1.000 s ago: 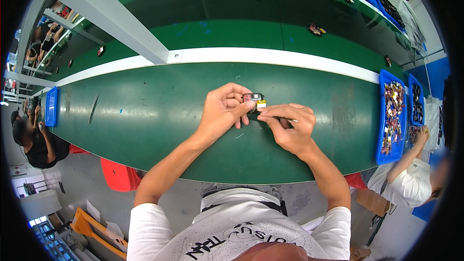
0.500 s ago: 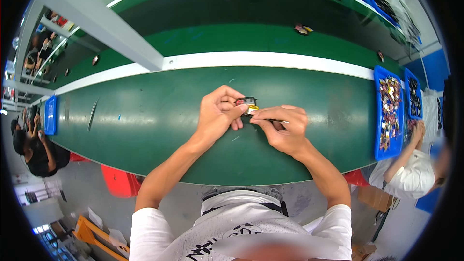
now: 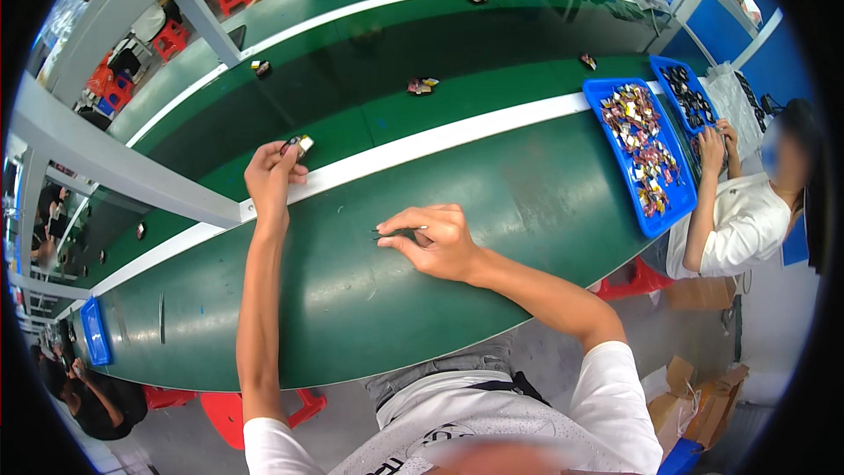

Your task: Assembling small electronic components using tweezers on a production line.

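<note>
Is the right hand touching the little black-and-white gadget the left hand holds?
Apart. The head view shows green tabletop and white rail between the right hand and the gadget in the left hand.

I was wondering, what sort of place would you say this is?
Probably an assembly workshop, judging by the long green workbench, the blue tray heaped with small parts, and the co-worker beside it.

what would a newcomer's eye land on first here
Probably the long blue tray heaped with multicoloured pieces, at the right. Next, the left hand by the white rail, pinching a small dark part with a pale patch, and the right hand over the green workbench, holding a thin tool.
</note>
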`<state>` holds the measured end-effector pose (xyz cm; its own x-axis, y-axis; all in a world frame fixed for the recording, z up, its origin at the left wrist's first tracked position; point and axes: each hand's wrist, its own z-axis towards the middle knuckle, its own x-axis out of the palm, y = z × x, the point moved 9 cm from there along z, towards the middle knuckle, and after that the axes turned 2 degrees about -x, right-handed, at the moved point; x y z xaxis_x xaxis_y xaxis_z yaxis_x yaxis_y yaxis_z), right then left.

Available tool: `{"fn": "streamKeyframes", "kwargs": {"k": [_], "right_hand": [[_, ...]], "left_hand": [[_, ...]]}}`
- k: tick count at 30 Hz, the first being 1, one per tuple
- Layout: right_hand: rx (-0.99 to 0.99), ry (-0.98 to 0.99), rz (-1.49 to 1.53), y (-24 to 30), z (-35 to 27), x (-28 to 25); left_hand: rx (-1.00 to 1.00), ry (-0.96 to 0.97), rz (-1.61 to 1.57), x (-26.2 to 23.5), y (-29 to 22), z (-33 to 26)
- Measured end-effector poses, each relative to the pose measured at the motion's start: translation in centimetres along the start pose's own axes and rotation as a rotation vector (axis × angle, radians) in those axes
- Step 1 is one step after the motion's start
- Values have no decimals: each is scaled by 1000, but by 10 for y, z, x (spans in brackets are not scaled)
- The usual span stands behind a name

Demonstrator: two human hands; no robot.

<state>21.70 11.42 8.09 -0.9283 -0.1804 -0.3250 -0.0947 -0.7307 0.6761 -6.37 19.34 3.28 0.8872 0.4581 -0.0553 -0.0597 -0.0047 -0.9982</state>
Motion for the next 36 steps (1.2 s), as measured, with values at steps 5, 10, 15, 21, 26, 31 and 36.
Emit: {"fn": "streamKeyframes", "kwargs": {"k": [5, 10, 15, 21, 26, 31, 36], "right_hand": [[-39, 25, -32, 4, 0, 2], [-98, -28, -15, 0, -4, 2], [-76, 30, -46, 3, -7, 4], [-65, 47, -27, 2, -9, 9], [-93, 67, -71, 4, -8, 6], [-89, 39, -27, 0, -8, 6], [-109, 33, -35, 10, -2, 9]], "left_hand": [[189, -260, 695, -19, -4, 29], [567, -555, 827, -1, -47, -2], [236, 170, 342, 98, -38, 27], [86, 323, 275, 181, -24, 60], [-96, 379, 338, 209, 1, 72], [-119, 284, 363, 207, 2, 76], [-126, 280, 203, 192, -2, 65]]}}
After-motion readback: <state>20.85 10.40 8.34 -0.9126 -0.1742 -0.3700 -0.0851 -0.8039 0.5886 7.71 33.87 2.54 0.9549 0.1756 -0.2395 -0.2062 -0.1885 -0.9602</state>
